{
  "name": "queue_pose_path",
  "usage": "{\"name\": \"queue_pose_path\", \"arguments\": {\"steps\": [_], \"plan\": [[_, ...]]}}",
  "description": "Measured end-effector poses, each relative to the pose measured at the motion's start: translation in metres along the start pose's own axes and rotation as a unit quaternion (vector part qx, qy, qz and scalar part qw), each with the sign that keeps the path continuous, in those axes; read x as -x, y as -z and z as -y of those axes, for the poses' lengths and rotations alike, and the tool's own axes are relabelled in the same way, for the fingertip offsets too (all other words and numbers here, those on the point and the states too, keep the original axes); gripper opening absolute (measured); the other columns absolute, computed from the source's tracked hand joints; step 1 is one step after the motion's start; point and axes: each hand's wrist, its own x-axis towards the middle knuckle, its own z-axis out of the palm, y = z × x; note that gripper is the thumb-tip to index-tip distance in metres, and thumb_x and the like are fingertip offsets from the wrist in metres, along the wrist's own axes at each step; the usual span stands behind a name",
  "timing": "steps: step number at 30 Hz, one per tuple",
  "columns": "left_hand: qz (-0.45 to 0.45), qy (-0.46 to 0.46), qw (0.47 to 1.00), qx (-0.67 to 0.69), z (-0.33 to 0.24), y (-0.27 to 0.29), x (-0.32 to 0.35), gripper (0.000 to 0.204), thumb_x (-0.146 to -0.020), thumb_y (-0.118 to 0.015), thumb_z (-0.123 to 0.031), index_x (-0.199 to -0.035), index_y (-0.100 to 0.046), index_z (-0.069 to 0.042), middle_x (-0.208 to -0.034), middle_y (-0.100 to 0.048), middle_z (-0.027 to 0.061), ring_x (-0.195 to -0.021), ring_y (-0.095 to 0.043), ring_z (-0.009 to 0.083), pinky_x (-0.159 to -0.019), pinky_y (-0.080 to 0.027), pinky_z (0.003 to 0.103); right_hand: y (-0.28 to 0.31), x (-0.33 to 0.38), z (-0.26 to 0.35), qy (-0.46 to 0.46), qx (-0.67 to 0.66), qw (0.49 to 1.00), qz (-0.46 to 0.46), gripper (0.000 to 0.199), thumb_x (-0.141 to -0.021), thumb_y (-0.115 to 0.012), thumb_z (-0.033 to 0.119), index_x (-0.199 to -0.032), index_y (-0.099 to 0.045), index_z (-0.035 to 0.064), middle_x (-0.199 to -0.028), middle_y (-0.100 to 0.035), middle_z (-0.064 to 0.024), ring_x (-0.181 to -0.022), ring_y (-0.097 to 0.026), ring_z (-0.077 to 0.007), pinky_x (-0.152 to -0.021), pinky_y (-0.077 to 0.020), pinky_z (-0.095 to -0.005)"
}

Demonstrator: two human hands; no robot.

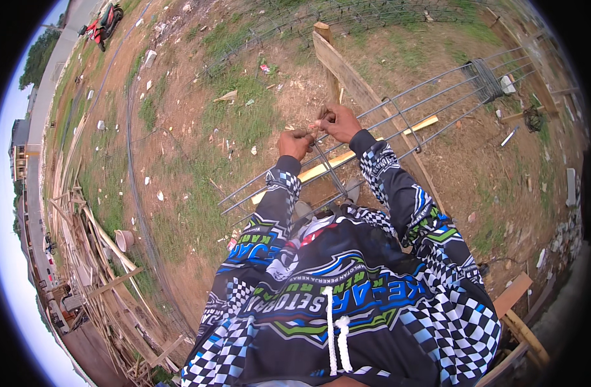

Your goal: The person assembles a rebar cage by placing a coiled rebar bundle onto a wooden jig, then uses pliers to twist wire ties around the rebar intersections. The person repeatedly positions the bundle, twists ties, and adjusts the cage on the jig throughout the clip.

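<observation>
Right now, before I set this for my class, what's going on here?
A person's bare left hand and right hand are close together, fingers bent, near the upper end of a steel stirrup on parallel reinforcing bars. Anything pinched there is too small to tell. A pale timber strip shows beneath the bars. Farther right, a bundle of stirrups is bunched on them.

A raised wooden plank (344, 63), with an upright post (333, 84) by its far end, ran under parallel steel bars (416, 89) that crossed over it. Beneath spread the ground (463, 184), brown soil patched with grass (227, 129). Small pale scraps (150, 59) lay scattered about it. Toward the left, long dark rods or cables (133, 148) stretched along it, near a light-coloured bucket (124, 240) and heaped lumber (108, 277).
</observation>
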Motion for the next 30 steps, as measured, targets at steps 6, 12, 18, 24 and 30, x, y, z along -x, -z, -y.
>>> {"name": "queue_pose_path", "arguments": {"steps": [6, 12, 18, 24, 30], "plan": [[-0.014, -0.006, 1.0, -0.007, -0.005, -0.003, 0.003, 0.025, -0.078, -0.074, -0.014, -0.088, -0.072, 0.008, -0.076, -0.071, 0.0144, -0.058, -0.068, 0.0178, -0.056, -0.054, 0.028, 0.01, -0.062, -0.046, -0.154, 0.051, 0.982, 0.099, 0.018, -0.07, -0.08, 0.015, -0.08, -0.069, 0.0046, -0.071, -0.068, -0.0065, -0.064, -0.063, -0.0163, -0.057, -0.0477, -0.0323], [-0.035, -0.015, 0.999, -0.022, 0.0, 0.0, 0.009, 0.029, -0.079, -0.076, -0.02, -0.088, -0.072, 0.008, -0.074, -0.07, 0.0133, -0.058, -0.066, 0.0164, -0.056, -0.052, 0.029, -0.013, -0.095, -0.057, -0.202, 0.132, 0.945, 0.221, 0.017, -0.067, -0.077, 0.011, -0.083, -0.073, 0.0049, -0.074, -0.069, -0.0092, -0.063, -0.062, -0.0177, -0.054, -0.0455, -0.0319], [-0.027, -0.083, 0.994, -0.063, 0.008, -0.015, 0.001, 0.034, -0.076, -0.079, -0.021, -0.093, -0.071, 0.008, -0.075, -0.071, 0.0135, -0.061, -0.066, 0.0159, -0.057, -0.052, 0.028, -0.023, -0.11, -0.084, -0.255, 0.229, 0.877, 0.336, 0.015, -0.066, -0.077, 0.008, -0.079, -0.072, 0.0018, -0.074, -0.07, -0.0115, -0.061, -0.062, -0.0212, -0.051, -0.0463, -0.0343], [-0.089, -0.063, 0.991, -0.073, 0.018, -0.001, 0.018, 0.034, -0.076, -0.079, -0.021, -0.096, -0.072, 0.006, -0.075, -0.071, 0.0141, -0.061, -0.067, 0.0152, -0.057, -0.052, 0.029, -0.029, -0.083, -0.057, 0.018, 0.297, 0.917, 0.265, 0.029, -0.075, -0.074, 0.027, -0.095, -0.073, 0.0056, -0.097, -0.072, -0.0139, -0.091, -0.067, -0.0274, -0.081, -0.0522, -0.0383], [-0.076, -0.093, 0.99, -0.075, 0.012, -0.009, 0.013, 0.032, -0.077, -0.078, -0.02, -0.099, -0.072, 0.003, -0.074, -0.071, 0.0142, -0.061, -0.066, 0.0146, -0.057, -0.052, 0.029, 0.01, -0.076, -0.058, 0.04, 0.194, 0.907, 0.373, 0.036, -0.08, -0.071, 0.036, -0.108, -0.073, 0.0137, -0.106, -0.071, -0.0147, -0.099, -0.066, -0.0287, -0.086, -0.0503, -0.0394]]}}
